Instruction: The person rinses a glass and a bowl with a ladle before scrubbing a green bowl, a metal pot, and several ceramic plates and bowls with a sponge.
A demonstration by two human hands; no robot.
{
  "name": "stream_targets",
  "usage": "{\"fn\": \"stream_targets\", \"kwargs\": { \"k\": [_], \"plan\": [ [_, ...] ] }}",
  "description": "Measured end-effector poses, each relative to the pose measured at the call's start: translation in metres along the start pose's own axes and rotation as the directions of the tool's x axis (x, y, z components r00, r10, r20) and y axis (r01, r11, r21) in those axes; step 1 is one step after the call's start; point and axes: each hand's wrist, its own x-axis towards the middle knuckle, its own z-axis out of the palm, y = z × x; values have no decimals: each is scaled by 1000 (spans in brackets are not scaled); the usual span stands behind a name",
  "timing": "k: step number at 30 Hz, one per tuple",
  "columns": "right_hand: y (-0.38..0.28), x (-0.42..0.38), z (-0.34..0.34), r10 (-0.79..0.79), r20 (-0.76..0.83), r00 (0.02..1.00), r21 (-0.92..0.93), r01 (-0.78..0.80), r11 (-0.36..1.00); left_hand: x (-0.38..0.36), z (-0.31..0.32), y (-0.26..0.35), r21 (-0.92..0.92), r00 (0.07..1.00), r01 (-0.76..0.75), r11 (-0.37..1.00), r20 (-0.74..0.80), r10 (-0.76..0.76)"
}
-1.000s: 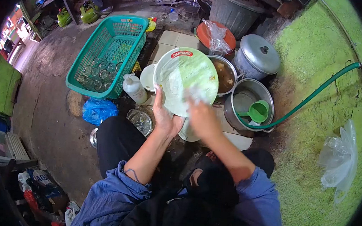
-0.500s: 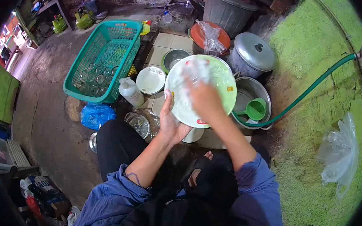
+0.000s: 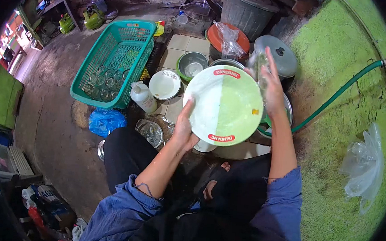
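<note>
My left hand (image 3: 186,128) grips a round plate (image 3: 223,107) by its left lower edge. The plate is half white and half pale green, with red DANDANG labels on its rim, and its face is tilted up towards me. At the plate's upper right edge is my right hand (image 3: 273,90), fingers pointing up, closed around a soapy, greyish scrubber (image 3: 260,71) that is partly blurred. Behind the plate, a stack of white plates (image 3: 164,85) and a metal bowl (image 3: 192,65) rest on the tiles.
A teal basket (image 3: 138,72) with several glasses stands at the left, near a white pump bottle (image 3: 143,98) and a blue plastic bag (image 3: 105,122). To the right are a lidded pot (image 3: 278,55) and a green hose (image 3: 338,95) along the green wall.
My right hand has moved from the plate's face to its upper right edge with the scrubber. The plate has shifted slightly right and down, and its labels now show more plainly.
</note>
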Motion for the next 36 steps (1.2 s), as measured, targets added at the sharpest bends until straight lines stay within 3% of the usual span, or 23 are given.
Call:
{"fn": "stream_targets", "kwargs": {
  "k": [1,2,4,5,9,13,17,21,25,26,28,29,31,32,34,35,36],
  "plan": [
    [-9,-4,-1,274,80,958,470,-279,838,1,-1,0,57,998,36,998,-45,-34],
    [-1,-9,3,275,85,958,468,-282,838,0,-1,-2,53,998,33,998,-47,-31],
    [20,-18,15,300,455,838,537,-528,659,-1,4,-9,221,986,138,965,-127,-112],
    [20,-21,15,302,454,838,536,-528,659,-5,10,-13,229,979,121,966,-186,-79],
    [17,-26,19,256,440,861,535,-480,695,-8,7,-14,361,985,123,925,-157,-69],
    [15,-25,31,199,434,879,533,-428,730,1,8,-9,358,985,98,929,-171,-38],
    [23,-36,40,185,368,911,647,-394,652,1,8,-18,102,988,81,991,-137,-67],
    [46,-80,79,356,334,873,726,-479,493,7,0,-14,-41,995,-15,999,-101,11],
    [63,-114,105,514,341,787,782,-541,309,14,-14,-2,45,972,-100,994,-210,107],
    [65,-118,105,652,328,683,806,-563,184,13,-15,3,46,971,-101,994,-213,109],
    [45,-113,102,724,423,546,817,-576,-43,10,-5,18,232,929,-288,929,-168,330],
    [48,-111,94,723,424,546,817,-576,-44,3,7,29,363,905,-296,883,-188,381],
    [40,-100,77,366,689,626,717,-662,-218,3,2,39,435,868,-358,826,-170,466],
    [22,-90,70,717,494,491,719,-695,-20,3,1,44,503,826,-414,759,-143,545],
    [28,-74,54,705,397,587,765,-636,99,3,-1,48,540,817,-406,737,-146,558],
    [27,-67,49,706,394,589,770,-631,96,2,-2,47,568,807,-398,720,-157,570],
    [21,-59,43,652,307,693,770,-584,258,1,-2,45,594,796,-390,704,-167,582]
  ]
}}
